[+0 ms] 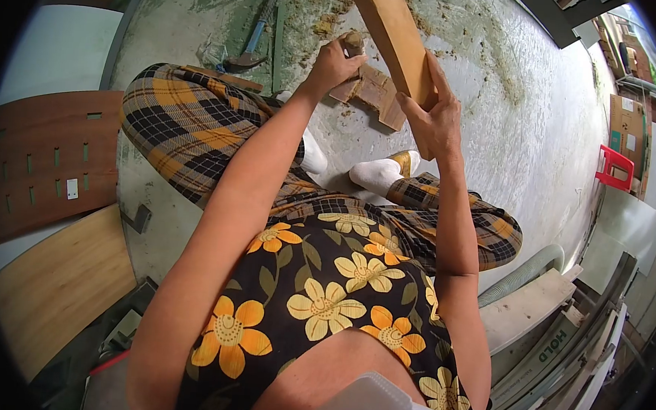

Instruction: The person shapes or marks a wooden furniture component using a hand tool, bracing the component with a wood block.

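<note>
Head view, upper centre of the frame: right hand [434, 121] wrapped around the lower end of one long wooden board [394, 40], fingers curled, thumb along the edge; board rising up and left out of the top of the frame. Just left of it: left hand [333, 66] closed on one small sanding block [353, 43], pressed against the board's face. Directly below the hands, on the concrete floor [515, 89]: wood offcuts [376, 95] lying flat and overlapping, exact count unclear. Upper left centre: one hammer [254, 39] with a blue handle, flat on the floor, well apart from the hands. Left edge: one dark slotted wood panel [49, 162] above one lighter plain panel [60, 286]. Right edge: one red plastic stool [616, 168], one cardboard box [625, 133], contents not visible. Lower right: one grey corrugated hose [523, 271] beside stacked white panels.
</note>
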Tool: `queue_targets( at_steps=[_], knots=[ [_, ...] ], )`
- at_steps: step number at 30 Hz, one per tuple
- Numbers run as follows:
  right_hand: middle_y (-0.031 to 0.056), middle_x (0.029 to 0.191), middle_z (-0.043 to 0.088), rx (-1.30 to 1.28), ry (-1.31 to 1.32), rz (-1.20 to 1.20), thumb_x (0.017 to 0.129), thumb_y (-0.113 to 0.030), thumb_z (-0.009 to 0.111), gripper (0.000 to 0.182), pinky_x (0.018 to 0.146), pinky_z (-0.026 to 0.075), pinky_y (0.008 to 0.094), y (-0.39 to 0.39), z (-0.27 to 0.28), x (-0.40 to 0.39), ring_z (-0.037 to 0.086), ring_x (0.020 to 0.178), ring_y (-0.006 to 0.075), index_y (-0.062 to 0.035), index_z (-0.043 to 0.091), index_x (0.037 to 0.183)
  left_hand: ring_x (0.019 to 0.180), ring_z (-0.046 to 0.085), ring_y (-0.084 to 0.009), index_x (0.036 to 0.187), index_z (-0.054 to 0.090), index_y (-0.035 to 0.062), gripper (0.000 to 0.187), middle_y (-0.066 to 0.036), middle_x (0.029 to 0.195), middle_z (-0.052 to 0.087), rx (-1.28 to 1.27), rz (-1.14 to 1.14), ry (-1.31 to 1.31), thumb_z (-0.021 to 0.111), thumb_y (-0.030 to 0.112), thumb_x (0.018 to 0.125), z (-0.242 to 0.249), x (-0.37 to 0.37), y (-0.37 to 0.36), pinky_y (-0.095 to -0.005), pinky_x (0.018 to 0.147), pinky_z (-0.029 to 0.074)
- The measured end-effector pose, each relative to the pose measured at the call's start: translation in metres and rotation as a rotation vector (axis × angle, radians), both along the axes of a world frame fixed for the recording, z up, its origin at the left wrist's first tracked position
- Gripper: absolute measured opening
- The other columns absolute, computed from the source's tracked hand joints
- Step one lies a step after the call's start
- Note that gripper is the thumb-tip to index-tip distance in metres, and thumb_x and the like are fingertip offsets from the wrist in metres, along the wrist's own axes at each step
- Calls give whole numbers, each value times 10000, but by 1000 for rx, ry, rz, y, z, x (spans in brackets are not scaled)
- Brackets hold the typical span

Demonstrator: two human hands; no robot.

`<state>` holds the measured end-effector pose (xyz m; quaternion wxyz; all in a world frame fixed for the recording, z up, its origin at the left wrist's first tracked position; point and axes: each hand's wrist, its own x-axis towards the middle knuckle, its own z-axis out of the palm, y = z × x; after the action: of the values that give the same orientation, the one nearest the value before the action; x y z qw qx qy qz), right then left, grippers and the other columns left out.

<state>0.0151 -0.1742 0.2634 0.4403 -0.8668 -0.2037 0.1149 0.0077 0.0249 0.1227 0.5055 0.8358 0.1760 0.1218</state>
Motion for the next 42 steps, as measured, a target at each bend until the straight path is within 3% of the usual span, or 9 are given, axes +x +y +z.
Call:
queue_targets(
  at_steps=[15,19,21,24,31,32,35,41,42],
  knots=[
    [179,1153,668,51,-123,43,726,-256,732,780,881,535,373,19,24,10,679,1005,265,-168,436,1442,907,680,-313,997,658,44,383,-146,945,713,-103,-81,97,764,307,739,-10,8,12,-389,813,525],
    [227,1098,664,-226,-71,117,717,-294,716,803,818,537,398,19,-20,19,671,973,349,-192,409,1453,908,680,-284,984,674,58,311,-123,943,714,-298,-71,-4,735,257,753,-23,14,11,-377,814,523],
    [224,1062,672,-335,-128,164,727,-306,714,797,808,531,416,23,-19,19,662,953,374,-186,404,1452,951,669,-267,984,679,59,291,-131,986,705,-139,-82,36,727,234,757,-25,16,13,-363,838,513],
    [192,1123,676,-351,-15,147,753,-188,757,803,856,540,352,34,6,19,673,1004,238,-178,396,1471,956,671,-274,989,684,55,320,-136,987,707,-296,-44,9,744,260,751,-20,8,9,-368,839,514],
    [203,1073,680,-28,-112,94,741,-321,721,766,832,535,397,31,-16,20,676,986,327,-174,433,1436,922,682,-277,971,693,49,358,-137,975,715,-224,-95,131,760,325,753,-42,22,20,-376,824,520],
    [212,1079,675,-261,-67,121,742,-323,712,765,839,534,410,29,-20,22,670,991,341,-184,431,1440,925,679,-270,980,692,53,359,-133,980,713,-230,-106,111,756,326,756,-41,22,21,-374,825,518],
    [217,1065,677,-354,-139,191,742,-322,702,763,833,535,417,35,-20,26,675,965,349,-201,427,1444,917,674,-262,992,693,57,366,-126,972,709,-279,-104,39,752,331,757,-39,27,26,-367,826,516],
    [215,1087,676,-65,-95,113,735,-300,722,779,839,536,399,37,-9,25,681,956,340,-199,422,1447,921,679,-260,944,703,54,358,-121,932,710,-314,-111,80,757,345,743,-80,33,29,-375,805,526],
    [214,1097,673,9,-99,114,736,-301,721,779,846,535,399,33,-28,25,678,966,342,-203,420,1448,824,697,-227,956,701,54,323,-102,888,706,-274,-115,43,754,302,757,-85,36,29,-364,741,541]
  ],
)
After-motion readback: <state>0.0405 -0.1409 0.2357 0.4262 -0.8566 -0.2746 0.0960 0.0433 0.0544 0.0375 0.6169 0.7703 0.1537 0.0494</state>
